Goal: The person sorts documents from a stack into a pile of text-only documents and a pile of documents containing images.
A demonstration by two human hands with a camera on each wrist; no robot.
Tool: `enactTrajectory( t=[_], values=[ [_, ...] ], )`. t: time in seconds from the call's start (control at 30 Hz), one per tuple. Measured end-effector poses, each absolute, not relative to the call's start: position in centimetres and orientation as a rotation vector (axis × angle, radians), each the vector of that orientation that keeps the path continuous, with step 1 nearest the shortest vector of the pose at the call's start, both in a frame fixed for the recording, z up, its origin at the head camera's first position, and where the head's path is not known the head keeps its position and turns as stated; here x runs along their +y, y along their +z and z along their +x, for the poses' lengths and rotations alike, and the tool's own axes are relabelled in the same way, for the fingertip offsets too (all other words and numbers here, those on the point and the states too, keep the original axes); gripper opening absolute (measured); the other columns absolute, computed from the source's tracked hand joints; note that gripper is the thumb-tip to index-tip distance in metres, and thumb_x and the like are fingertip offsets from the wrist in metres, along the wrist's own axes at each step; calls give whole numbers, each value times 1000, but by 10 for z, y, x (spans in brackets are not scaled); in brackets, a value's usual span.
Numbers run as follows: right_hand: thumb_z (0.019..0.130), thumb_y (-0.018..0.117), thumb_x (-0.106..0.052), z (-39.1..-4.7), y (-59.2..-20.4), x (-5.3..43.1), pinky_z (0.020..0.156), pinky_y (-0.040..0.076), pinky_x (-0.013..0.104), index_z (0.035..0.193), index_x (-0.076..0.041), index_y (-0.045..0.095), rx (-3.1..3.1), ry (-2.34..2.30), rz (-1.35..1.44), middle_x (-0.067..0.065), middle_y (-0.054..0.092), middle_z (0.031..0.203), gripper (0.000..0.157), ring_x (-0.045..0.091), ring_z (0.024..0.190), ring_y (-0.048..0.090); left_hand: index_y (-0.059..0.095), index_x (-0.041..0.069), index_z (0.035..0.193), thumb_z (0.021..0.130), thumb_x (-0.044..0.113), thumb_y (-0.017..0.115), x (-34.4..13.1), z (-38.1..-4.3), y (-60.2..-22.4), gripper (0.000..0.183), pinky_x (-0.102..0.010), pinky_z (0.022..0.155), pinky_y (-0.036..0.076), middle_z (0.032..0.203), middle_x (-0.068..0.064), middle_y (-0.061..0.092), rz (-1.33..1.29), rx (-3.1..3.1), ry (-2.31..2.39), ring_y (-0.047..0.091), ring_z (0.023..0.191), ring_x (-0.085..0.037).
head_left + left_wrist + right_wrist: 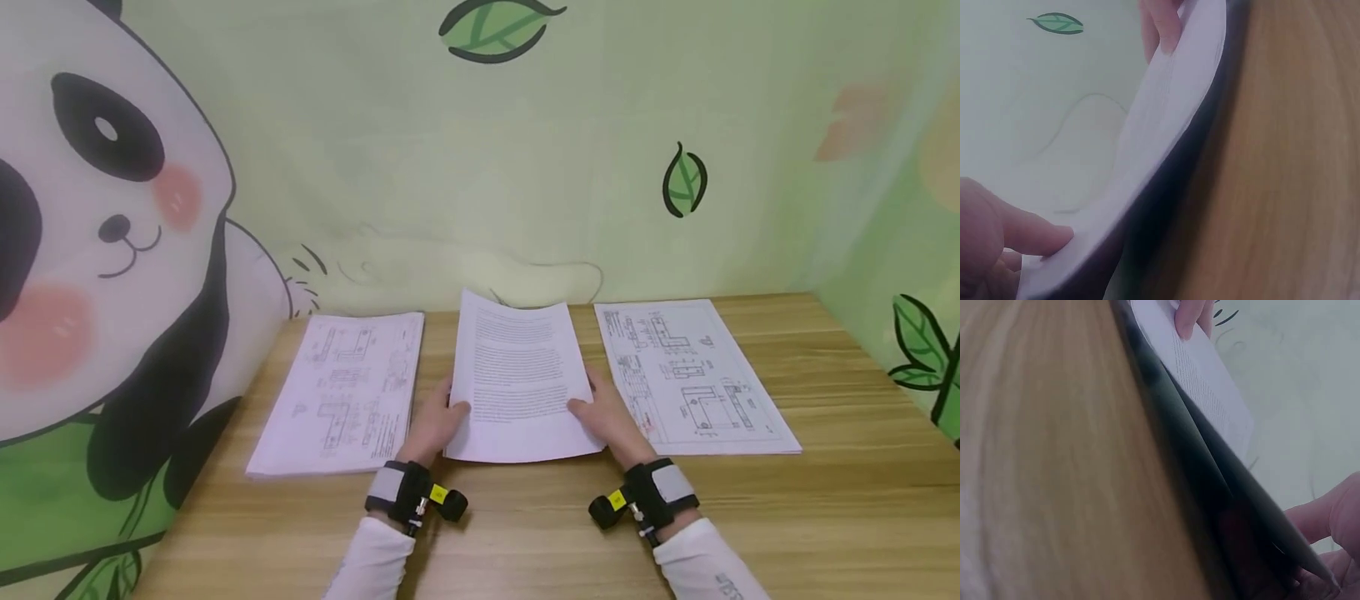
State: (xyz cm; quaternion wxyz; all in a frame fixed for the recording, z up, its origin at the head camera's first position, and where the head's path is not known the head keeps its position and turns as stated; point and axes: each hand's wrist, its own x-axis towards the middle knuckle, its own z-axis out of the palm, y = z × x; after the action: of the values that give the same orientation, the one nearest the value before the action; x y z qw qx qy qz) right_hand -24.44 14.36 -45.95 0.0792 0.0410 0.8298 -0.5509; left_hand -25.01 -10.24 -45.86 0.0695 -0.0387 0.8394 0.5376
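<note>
Between both hands a stack of printed paper (517, 375) is held up off the table, tilted toward me and bowed across its width. My left hand (437, 421) grips its left edge, the thumb on the printed face and the fingers behind. On the right edge my right hand (609, 421) holds on the same way. In the left wrist view the left thumb presses the paper (1166, 112) near its lower edge. The right wrist view has the sheets (1210, 381) seen edge-on, their underside dark; the right fingers are partly hidden beneath.
A pile of technical drawings (341, 392) lies left of the hands, and another set of drawings (693, 379) lies to the right. Both rest on the wooden table (525, 533). Behind it hangs a green backdrop (525, 167) with a panda and leaves.
</note>
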Motion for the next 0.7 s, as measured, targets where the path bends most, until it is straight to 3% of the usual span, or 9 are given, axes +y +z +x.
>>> enactTrajectory(
  t=[0.23,0.47,0.7],
  values=[
    [90,52,-9,-244,-461,145,101,40,52,149,-5,17,2489,-1646,142,25,37,145,68,35,121,48,40,7,140,91,13,53,-104,-253,-460,50,-49,96,46,132,-20,54,-163,2551,1575,56,110,-31],
    [88,55,-11,-248,-466,147,103,41,52,146,0,25,2565,-1601,166,28,39,144,66,38,125,46,50,6,134,89,15,54,-104,-255,-460,45,-43,89,50,123,-18,61,-187,2652,1508,58,100,-27],
    [86,58,-13,-248,-464,146,78,52,38,138,3,40,2642,-1534,187,26,60,120,57,30,95,60,52,9,134,92,23,53,-105,-257,-460,44,-45,90,49,128,-17,59,-290,2655,1481,57,107,-28]
  ],
)
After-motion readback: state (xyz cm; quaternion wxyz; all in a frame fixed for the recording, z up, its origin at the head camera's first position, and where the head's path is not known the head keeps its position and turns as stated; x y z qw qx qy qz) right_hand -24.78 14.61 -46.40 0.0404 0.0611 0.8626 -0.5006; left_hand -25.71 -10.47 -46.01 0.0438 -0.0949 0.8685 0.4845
